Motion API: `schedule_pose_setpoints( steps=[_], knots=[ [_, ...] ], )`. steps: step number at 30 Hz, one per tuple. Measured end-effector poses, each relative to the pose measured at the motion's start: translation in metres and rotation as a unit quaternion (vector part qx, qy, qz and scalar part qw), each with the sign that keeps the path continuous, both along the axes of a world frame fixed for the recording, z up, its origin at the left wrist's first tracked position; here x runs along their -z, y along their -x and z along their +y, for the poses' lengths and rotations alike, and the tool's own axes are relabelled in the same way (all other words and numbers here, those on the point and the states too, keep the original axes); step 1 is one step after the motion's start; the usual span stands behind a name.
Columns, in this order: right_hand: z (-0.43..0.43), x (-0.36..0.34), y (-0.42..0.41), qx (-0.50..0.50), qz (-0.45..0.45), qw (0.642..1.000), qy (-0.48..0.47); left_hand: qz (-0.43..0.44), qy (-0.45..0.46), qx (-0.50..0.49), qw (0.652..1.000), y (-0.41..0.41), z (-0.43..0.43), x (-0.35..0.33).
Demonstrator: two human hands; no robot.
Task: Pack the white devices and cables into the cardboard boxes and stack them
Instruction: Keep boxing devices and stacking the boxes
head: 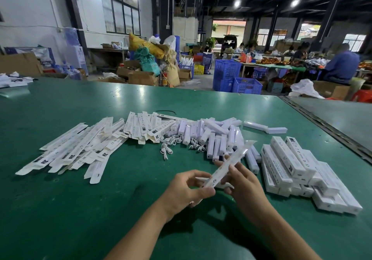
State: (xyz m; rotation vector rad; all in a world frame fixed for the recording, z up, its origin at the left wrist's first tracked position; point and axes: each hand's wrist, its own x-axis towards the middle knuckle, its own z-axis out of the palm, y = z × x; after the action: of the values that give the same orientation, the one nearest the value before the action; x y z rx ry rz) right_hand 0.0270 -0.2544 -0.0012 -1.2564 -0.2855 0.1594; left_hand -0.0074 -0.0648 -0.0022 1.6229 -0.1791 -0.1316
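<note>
While fingers (199, 192) of the left hand (187, 187) and right hand (244, 181) grip one box (228, 164), a packed stack (298, 169) sits right of them; many devices (213, 137), cables (171, 145) and flat boxes (80, 147) beyond look unpacked.

Green table (70, 219): bare surface along the near left and across the far half. Flat boxes (66, 153) cover the mid-left; white devices (213, 137) and cables (167, 149) block the centre; packed boxes (298, 171) fill the right. Bare lane between flat boxes and cables. Left hand (187, 188) and right hand (245, 185), gripping one box (231, 162), obstruct the near centre
</note>
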Motion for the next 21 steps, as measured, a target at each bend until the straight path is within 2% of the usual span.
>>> schedule_pose_setpoints(
  steps=[5,10,17,21],
  knots=[
    [-0.005,-0.001,-0.006,0.06,0.05,0.997,-0.029,0.023,-0.026,0.063,0.997,0.002,0.001,-0.003],
    [-0.009,0.002,-0.007,0.081,0.086,0.993,-0.018,0.044,-0.042,0.061,0.996,0.001,0.001,0.0],
    [-0.011,0.007,-0.009,0.135,0.066,0.988,-0.019,0.058,-0.038,0.1,0.993,0.0,0.003,0.004],
    [-0.008,0.006,-0.008,0.135,0.051,0.99,0.004,0.052,0.021,0.089,0.994,0.0,0.001,0.003]
  ],
)
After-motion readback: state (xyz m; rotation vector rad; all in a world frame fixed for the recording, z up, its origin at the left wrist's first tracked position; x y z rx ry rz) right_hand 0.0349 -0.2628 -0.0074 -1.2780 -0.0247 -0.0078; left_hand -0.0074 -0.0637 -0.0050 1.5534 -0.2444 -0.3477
